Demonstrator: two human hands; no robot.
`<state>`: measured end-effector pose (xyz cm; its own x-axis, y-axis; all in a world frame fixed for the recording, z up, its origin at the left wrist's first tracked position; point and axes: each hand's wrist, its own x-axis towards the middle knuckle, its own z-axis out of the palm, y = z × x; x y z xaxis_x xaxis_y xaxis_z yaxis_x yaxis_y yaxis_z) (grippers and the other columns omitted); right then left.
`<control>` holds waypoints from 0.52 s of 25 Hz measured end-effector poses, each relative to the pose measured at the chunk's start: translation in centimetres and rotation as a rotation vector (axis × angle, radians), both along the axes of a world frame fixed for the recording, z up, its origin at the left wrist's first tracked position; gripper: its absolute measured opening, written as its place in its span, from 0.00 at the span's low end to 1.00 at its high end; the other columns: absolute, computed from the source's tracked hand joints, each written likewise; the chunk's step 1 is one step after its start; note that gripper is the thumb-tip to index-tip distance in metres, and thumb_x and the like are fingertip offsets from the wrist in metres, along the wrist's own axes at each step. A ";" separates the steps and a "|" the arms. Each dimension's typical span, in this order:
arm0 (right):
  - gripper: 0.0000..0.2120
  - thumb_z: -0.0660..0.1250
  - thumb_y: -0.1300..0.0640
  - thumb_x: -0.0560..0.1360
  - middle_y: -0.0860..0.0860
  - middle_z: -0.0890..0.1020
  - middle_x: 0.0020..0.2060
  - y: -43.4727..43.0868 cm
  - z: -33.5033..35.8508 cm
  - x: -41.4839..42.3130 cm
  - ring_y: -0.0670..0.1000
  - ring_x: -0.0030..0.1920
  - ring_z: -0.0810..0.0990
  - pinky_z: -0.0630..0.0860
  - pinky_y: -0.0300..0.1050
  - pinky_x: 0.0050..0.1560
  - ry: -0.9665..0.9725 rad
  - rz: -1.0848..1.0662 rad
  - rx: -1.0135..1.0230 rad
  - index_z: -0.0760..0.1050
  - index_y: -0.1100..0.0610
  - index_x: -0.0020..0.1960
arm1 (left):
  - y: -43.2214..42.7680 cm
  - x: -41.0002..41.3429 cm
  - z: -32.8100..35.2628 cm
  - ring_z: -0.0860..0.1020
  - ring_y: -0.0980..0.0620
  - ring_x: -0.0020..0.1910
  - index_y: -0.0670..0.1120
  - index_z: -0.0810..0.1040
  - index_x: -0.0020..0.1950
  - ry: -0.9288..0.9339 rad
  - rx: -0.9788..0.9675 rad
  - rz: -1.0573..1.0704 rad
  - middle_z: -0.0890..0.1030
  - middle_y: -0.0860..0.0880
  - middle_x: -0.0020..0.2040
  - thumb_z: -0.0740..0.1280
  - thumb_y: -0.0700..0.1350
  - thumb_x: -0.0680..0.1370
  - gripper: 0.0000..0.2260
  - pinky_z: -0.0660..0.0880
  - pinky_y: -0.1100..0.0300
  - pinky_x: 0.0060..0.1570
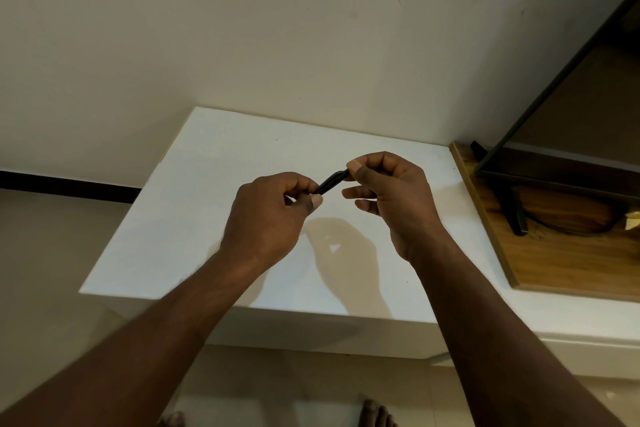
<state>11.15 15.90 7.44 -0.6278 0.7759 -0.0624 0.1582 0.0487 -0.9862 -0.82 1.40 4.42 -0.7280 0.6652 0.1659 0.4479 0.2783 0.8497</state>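
While the slim black pen-like stick (331, 181) is hanging in the air above the white tabletop (194, 204), touching nothing but fingers, its long axis is slanting from the lower left up to the upper right, so each end is pointing straight into one hand. The left hand (270, 218) is pinching the lower end between its thumb and curled forefinger, with the other fingers folded in behind. The right hand (391, 198) is gripping the upper end between thumb and forefinger, while its remaining fingers are curling loosely below and holding nothing. Neither hand is lying nearer than the other, and only a short bare stretch of the stick is showing between them. Any pulling apart or twisting, as I am judging it, is going to run along that slant. Off to the right, a brown wooden board (561, 253) is lying just beside the tabletop's edge.
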 end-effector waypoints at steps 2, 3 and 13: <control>0.05 0.72 0.55 0.81 0.52 0.90 0.48 0.0 0.0 0.0 0.51 0.43 0.89 0.79 0.46 0.46 -0.004 0.000 -0.003 0.83 0.57 0.51 | 0.0 0.0 0.0 0.81 0.57 0.42 0.54 0.86 0.52 0.009 0.002 0.000 0.85 0.57 0.42 0.73 0.49 0.79 0.03 0.72 0.65 0.39; 0.05 0.72 0.55 0.81 0.52 0.90 0.48 0.1 0.1 0.0 0.51 0.43 0.89 0.80 0.47 0.46 -0.007 -0.001 -0.008 0.82 0.57 0.51 | 0.0 0.0 0.0 0.81 0.58 0.42 0.54 0.86 0.51 0.012 0.005 0.000 0.85 0.57 0.42 0.73 0.49 0.79 0.03 0.72 0.65 0.39; 0.08 0.72 0.55 0.80 0.53 0.90 0.45 -0.1 -0.2 -0.2 0.51 0.41 0.89 0.81 0.49 0.47 -0.027 0.000 -0.034 0.77 0.55 0.44 | -0.1 0.1 0.0 0.80 0.59 0.42 0.53 0.86 0.51 0.036 0.021 0.012 0.85 0.57 0.43 0.74 0.48 0.78 0.03 0.69 0.69 0.38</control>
<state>10.96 15.76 7.20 -0.6254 0.7731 -0.1059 0.1850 0.0150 -0.9826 -0.69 1.28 4.43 -0.7292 0.6525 0.2062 0.4753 0.2662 0.8386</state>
